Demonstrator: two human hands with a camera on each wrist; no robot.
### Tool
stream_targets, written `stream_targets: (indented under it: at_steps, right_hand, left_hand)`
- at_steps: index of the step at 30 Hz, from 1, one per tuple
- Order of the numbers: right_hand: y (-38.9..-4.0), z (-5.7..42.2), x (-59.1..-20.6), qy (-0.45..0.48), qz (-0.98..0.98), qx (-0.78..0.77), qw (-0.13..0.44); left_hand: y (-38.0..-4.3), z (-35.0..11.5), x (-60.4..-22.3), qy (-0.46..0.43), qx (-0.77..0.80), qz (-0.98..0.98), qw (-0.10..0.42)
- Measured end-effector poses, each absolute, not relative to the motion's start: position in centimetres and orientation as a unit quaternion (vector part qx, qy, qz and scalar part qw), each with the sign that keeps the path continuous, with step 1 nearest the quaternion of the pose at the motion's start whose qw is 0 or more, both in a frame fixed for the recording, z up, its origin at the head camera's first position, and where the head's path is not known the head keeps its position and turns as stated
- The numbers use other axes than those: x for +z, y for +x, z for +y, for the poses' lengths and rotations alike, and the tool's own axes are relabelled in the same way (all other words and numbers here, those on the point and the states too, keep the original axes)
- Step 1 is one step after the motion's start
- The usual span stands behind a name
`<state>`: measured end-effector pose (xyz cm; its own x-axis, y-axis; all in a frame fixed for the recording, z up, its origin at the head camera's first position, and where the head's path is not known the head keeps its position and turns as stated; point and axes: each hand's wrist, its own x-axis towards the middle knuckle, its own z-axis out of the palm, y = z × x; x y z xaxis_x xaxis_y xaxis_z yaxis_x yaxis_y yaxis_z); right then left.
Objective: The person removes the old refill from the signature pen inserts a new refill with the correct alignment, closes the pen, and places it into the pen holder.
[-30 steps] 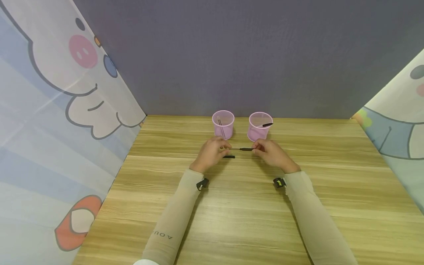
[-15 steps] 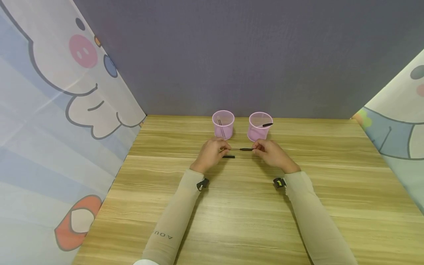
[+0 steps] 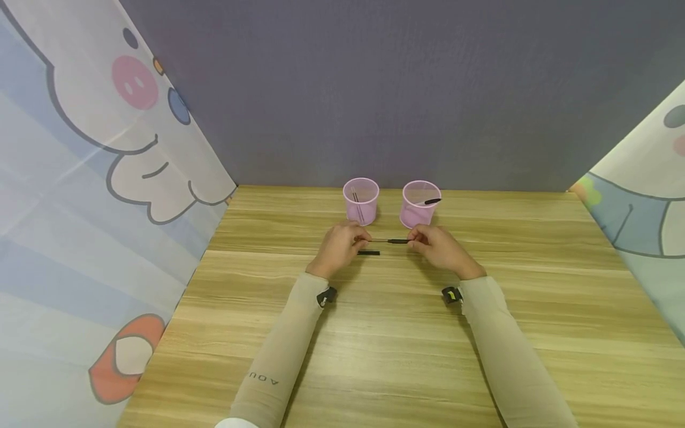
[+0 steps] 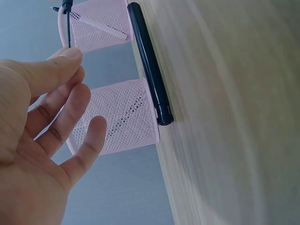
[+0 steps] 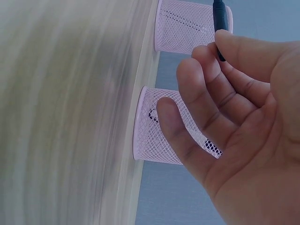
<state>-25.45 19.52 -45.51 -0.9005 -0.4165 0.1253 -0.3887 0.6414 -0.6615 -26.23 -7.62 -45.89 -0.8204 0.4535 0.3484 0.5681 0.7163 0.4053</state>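
Reckoned from the midpoint of the work, the grey wall (image 3: 348, 89) stood at twelve o'clock, its top cut off by the frame. The wood-grain surface (image 3: 396, 345) spread below it, its near edge out of view. Cartoon-printed cloth (image 3: 53, 208) hung at nine o'clock, and more printed cloth (image 3: 647, 214) at three was largely cropped. The beige left sleeve (image 3: 280, 351) came in from between seven and eight o'clock, the right sleeve (image 3: 508, 351) from four. Of the hands, the left hand (image 3: 337, 248) at nine o'clock pinched the thin end of a slender piece, and the right hand (image 3: 441, 251) at three pinched its black end. One pink mesh cup (image 3: 371, 214) stood at eleven o'clock and a second pink mesh cup (image 3: 409, 215) at one; the mesh blurred their contents. At eight o'clock a black tube (image 3: 368, 253) lay on the surface, one end running behind the left hand in the head view, though the left wrist view showed both ends. The slender piece (image 3: 398, 241) was held level at the centre, its thin tip hidden by fingertips. Smallest were a dark-ended stick (image 3: 432, 202) leaning over the one o'clock rim and thin rods (image 3: 357, 205) in the eleven o'clock cup, too fine to count surely.
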Motion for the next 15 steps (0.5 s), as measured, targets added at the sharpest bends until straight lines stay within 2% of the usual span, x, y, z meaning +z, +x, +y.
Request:
stream_targets:
  at_steps: [15]
  right_hand:
    - [-25.48, 19.93, -45.42, -0.218, 0.907, -0.361, 0.02]
  left_hand:
    - [-26.4, -8.18, -45.96, -0.276, -0.258, -0.917, 0.124]
